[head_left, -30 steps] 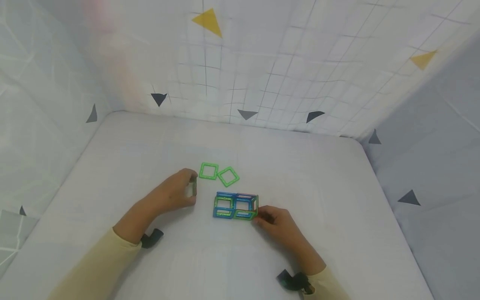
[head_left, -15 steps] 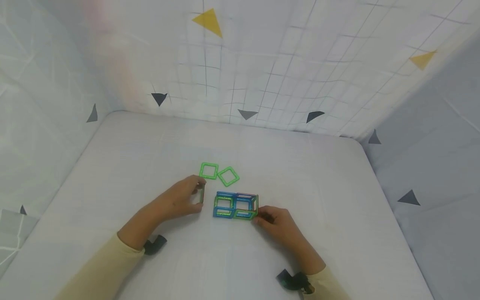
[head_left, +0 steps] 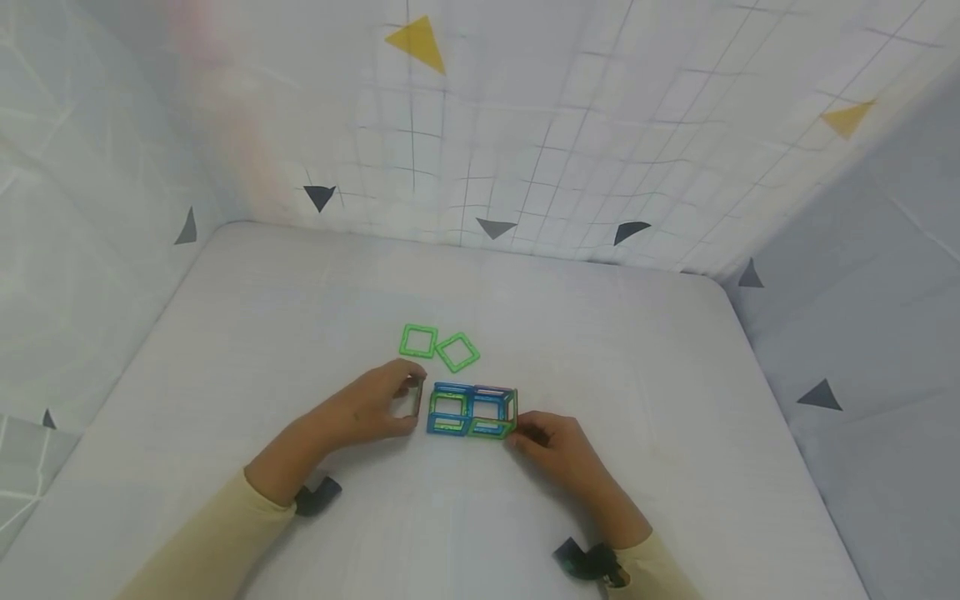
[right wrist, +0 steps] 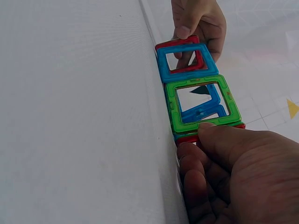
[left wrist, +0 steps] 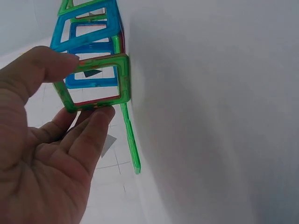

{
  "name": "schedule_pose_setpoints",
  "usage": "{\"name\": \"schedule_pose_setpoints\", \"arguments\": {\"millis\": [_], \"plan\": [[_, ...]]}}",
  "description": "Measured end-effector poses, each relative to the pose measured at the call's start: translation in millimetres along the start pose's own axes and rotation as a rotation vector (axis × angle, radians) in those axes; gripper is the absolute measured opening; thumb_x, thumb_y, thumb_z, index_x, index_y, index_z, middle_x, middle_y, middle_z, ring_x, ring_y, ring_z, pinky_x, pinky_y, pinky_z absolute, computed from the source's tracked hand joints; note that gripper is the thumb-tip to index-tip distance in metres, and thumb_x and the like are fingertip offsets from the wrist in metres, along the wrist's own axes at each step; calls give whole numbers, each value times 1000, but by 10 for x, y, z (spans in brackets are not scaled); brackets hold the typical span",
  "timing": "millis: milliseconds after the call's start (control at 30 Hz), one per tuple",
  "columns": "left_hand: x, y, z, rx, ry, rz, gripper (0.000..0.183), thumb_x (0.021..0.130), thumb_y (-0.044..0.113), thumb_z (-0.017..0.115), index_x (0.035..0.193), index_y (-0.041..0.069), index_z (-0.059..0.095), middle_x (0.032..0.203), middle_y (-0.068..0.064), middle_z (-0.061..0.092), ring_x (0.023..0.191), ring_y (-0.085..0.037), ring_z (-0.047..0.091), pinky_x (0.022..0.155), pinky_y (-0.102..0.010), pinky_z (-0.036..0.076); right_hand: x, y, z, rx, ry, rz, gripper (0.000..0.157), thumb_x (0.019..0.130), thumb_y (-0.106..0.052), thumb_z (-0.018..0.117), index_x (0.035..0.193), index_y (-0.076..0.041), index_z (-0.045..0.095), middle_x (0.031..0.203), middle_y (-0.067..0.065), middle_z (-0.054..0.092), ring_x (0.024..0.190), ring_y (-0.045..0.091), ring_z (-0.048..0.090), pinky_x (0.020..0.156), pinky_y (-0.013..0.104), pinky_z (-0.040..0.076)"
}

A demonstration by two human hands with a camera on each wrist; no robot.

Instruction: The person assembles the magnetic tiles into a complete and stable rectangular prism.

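Observation:
My left hand (head_left: 363, 410) pinches a square magnetic tile frame (left wrist: 123, 79) between thumb and fingers. It is green on the side towards the palm, with red showing behind it. The frame stands upright, close to the left end of a box-like build of blue, green and red magnetic tiles (head_left: 468, 410). At the build's right end my right hand (head_left: 557, 452) grips the end, its thumb on the edge of a green tile (right wrist: 175, 109) and its fingers curled below, beside a red edge.
Two loose green square tiles lie flat behind the build, a left one (head_left: 417, 356) and a tilted right one (head_left: 467, 363), corners meeting. Both wrists wear black camera mounts, left (head_left: 318, 497) and right (head_left: 588, 561). A pale fabric wall (head_left: 555, 150) rises behind the white table (head_left: 630, 367).
The left hand has moved right and slightly nearer the body with its tile frame, narrowing the gap to the build. The right hand and the build have stayed put.

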State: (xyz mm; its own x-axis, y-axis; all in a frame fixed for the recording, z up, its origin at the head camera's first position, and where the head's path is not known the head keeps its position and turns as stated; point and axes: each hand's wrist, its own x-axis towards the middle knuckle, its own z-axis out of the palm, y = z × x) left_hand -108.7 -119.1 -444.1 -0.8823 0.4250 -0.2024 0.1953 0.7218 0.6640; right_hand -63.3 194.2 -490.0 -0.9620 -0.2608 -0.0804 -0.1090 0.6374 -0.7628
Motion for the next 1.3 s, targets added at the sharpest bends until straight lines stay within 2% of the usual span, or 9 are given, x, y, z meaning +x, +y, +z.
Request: {"name": "schedule_pose_setpoints", "arguments": {"millis": [367, 900, 1067, 1300], "plan": [[14, 40, 50, 12, -1, 26, 61, 80, 18, 81, 134, 16, 53, 128, 2, 61, 118, -14, 59, 102, -34, 52, 2, -9, -2, 9, -8, 26, 19, 89, -21, 76, 108, -21, 75, 100, -14, 73, 86, 7, 65, 79, 24, 57], [29, 79, 58, 12, -17, 44, 60, 81, 19, 80, 134, 17, 54, 127, 5, 62, 116, -13, 59, 101, -32, 52, -4, -6, -7, 9, -5, -5, 21, 88, -22, 77, 109, -20, 75, 102, -12, 73, 87, 7, 65, 79, 24, 57], [16, 81, 49, 40, -31, 44, 64, 82, 23, 81, 139, 17, 52, 133, 5, 59, 123, -14, 56, 105, -35, 49, -5, 7, -1, 21, -12, -30, 24, 88, -21, 77, 112, -19, 75, 104, -11, 74, 90, 7, 66, 81, 24, 57], [23, 14, 22, 104, -44, 38, 78, 81, 28, 83, 148, 19, 44, 147, 3, 50, 140, -18, 43, 114, -42, 40, 2, 16, 6, 39, -12, -53, 24, 88, -21, 77, 111, -18, 75, 103, -10, 74, 90, 7, 66, 81, 24, 57]]}}
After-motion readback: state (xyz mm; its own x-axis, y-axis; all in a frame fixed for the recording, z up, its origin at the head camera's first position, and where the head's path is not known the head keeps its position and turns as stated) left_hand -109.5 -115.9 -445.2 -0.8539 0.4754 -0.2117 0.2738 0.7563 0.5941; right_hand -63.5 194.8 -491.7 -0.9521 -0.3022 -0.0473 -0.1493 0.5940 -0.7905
